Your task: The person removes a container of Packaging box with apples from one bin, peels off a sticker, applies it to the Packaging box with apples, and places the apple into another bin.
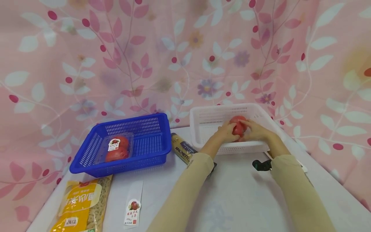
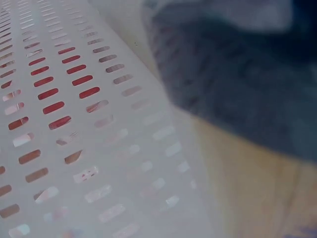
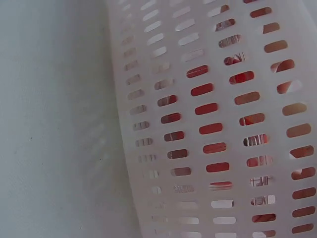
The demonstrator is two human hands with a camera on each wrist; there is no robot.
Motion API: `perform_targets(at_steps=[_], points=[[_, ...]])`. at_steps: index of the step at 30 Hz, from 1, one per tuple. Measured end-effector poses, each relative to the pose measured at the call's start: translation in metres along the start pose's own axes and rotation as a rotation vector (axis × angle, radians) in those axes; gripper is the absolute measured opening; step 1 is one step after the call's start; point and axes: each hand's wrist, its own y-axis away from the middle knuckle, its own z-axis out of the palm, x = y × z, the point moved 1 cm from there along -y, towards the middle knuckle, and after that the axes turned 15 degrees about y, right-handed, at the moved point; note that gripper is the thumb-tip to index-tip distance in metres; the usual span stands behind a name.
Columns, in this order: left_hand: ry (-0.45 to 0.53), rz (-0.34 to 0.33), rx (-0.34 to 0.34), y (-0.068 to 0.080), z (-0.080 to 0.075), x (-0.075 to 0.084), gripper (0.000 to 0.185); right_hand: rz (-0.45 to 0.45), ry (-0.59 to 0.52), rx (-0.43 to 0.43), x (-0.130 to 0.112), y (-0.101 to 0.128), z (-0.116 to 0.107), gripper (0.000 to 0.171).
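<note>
Front-left corner of the table (image 1: 237, 193): yellow pasta bag (image 1: 82, 204), lying flat and partly cut off by the frame edge. Just right of it, a loose label strip (image 1: 134, 206) with a tomato print, flat on the table.

Back-left: blue basket (image 1: 150, 146) holding a clear pack of tomatoes (image 1: 117, 149) with a matching label on top. Between the two baskets a spaghetti pack (image 1: 182, 149) lies on the table, its near end hidden under the left sleeve.

Back-right: white basket (image 1: 208, 117). Both hands are inside it. Left hand (image 1: 226, 132) cups the left side of a packed tomato (image 1: 239, 125), fingers curled round it. Right hand (image 1: 255, 129) grips the right side the same way, so the tomato sits clamped between the two palms, over the basket floor near the front wall.

Left wrist view: white basket (image 2: 124, 163) wall close up, red showing through the slots, hand not in view. Right wrist view: same for the white basket (image 3: 163, 163), red and a bit of skin tone through the slots.

Small black object (image 1: 261, 165) on the table by the right forearm; can't tell what it is.
</note>
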Motion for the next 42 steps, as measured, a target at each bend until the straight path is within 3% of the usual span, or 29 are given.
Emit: perform_targets(at_steps=[5,12,19,23,28,34,42], points=[[0.002,-0.023,-0.013,0.002,-0.001,-0.003,0.059,-0.052,-0.015,0.004,-0.001,-0.001,0.0,0.091],[0.136,-0.031,-0.104,0.003,-0.001,-0.008,0.063,-0.087,-0.03,-0.041,0.0,-0.003,0.001,0.085],[0.075,-0.048,-0.081,0.003,-0.002,-0.004,0.064,-0.044,-0.01,0.006,-0.002,-0.002,0.001,0.085],[0.052,-0.016,-0.061,0.005,-0.004,-0.001,0.061,-0.024,-0.008,0.014,-0.003,0.0,-0.001,0.083],[0.056,0.059,0.001,0.006,-0.004,-0.003,0.056,-0.051,-0.012,0.048,-0.002,0.002,0.0,0.078],[0.074,0.14,0.096,0.01,-0.008,-0.006,0.046,-0.095,-0.03,0.159,-0.004,0.004,0.0,0.074],[0.192,0.398,0.379,0.022,-0.027,0.002,0.032,-0.103,-0.029,0.422,-0.021,0.011,-0.019,0.06]])
